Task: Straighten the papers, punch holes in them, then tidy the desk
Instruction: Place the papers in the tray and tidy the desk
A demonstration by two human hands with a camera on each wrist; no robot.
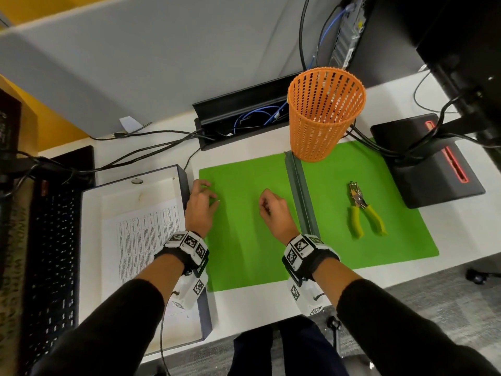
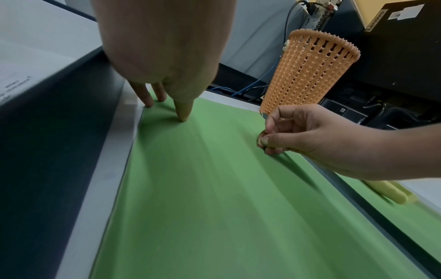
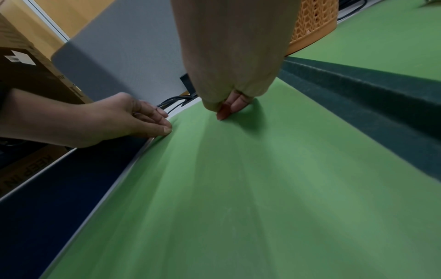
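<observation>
Here, the green mat (image 1: 244,240) is taken as the landmark on the white desk (image 1: 447,270). The left hand (image 1: 200,207) is seen at the mat's left edge, its fingers (image 2: 183,111) straight and spread, tips touching the mat, nothing grasped. The right hand (image 1: 272,210) is held over the middle of the mat, fingers curled in with the tips pinched together; whether anything tiny is held there cannot be told. The printed papers (image 1: 141,240) are laid in an open box (image 1: 184,329) just left of the mat. A hole punch (image 1: 364,210) with yellow-green handles is lying on the mat's right part, beyond a dark green strip (image 1: 301,196). An orange mesh basket (image 1: 322,115) is stood upright at the mat's far edge.
</observation>
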